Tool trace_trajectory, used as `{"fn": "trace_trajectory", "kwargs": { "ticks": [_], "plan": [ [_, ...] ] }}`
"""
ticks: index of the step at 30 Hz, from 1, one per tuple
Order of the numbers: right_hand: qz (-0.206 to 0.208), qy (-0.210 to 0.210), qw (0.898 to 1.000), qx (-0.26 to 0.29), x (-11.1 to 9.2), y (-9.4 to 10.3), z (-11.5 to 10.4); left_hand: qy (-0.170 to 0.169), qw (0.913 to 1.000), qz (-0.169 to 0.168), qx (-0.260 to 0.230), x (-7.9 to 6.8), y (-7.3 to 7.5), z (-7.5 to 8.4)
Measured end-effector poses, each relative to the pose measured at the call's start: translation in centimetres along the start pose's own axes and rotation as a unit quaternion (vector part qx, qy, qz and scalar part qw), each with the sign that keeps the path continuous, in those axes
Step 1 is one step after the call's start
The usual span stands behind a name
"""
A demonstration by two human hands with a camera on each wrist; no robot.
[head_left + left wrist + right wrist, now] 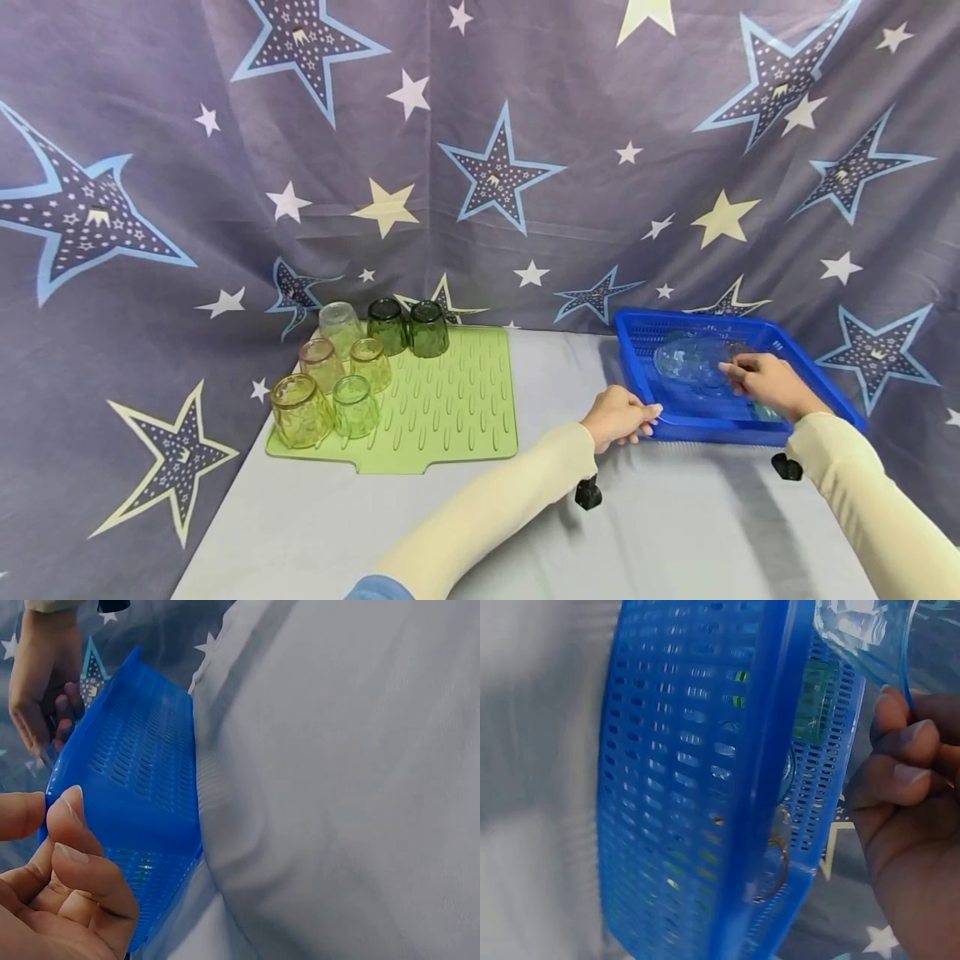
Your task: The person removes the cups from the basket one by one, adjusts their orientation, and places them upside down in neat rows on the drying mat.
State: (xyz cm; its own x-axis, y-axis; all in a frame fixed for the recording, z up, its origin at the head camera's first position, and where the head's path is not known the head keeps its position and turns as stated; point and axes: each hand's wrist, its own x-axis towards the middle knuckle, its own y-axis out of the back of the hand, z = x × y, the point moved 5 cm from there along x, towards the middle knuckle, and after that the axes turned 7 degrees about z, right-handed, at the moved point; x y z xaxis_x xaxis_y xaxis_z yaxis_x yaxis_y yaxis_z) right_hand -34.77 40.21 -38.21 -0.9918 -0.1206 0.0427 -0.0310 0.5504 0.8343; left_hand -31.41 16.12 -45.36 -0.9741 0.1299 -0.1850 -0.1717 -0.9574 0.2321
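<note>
Left hand (619, 415) pinches the blue plastic basket (712, 429) by its rim, right hand (774, 385) has a bluish glass (866, 634) pinched, fingers pretty much closed on both.

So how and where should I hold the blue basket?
I'd hold the blue basket by its top rim, one grip on the left side and one on the right, coming from outside. It's wide and open on top, so two sides should keep it level, and the rim makes an edge to pinch: the left hand pinches it at the near left corner.
</note>
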Motion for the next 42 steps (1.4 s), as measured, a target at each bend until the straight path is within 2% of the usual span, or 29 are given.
{"fn": "trace_trajectory", "kwargs": {
  "ticks": [5,12,18,24,29,35,42],
  "plan": [
    [-0.013,-0.030,0.996,0.088,-0.6,-0.1,1.3,-0.001,0.9999,-0.005,-0.010,0.1,0.2,0.0],
    [-0.034,-0.051,0.985,0.160,-1.1,-0.7,2.0,-0.006,0.9991,-0.001,-0.042,0.8,1.3,-0.6],
    [-0.058,-0.031,0.975,0.212,-1.8,-1.9,1.3,-0.022,0.9960,-0.005,-0.086,1.9,2.4,-1.4],
    [-0.077,-0.005,0.963,0.257,-2.2,-3.0,0.1,-0.047,0.9903,-0.036,-0.126,2.9,2.9,-1.2],
    [-0.097,0.025,0.957,0.273,-2.4,-3.7,-1.0,-0.037,0.9862,-0.070,-0.145,2.9,2.9,-0.8],
    [-0.111,0.038,0.957,0.264,-2.6,-4.3,-1.7,-0.021,0.9802,-0.116,-0.159,2.7,2.5,-1.0],
    [-0.112,0.037,0.962,0.246,-2.6,-4.4,-2.0,-0.010,0.9716,-0.120,-0.204,2.8,3.0,-0.8]
  ]
}}
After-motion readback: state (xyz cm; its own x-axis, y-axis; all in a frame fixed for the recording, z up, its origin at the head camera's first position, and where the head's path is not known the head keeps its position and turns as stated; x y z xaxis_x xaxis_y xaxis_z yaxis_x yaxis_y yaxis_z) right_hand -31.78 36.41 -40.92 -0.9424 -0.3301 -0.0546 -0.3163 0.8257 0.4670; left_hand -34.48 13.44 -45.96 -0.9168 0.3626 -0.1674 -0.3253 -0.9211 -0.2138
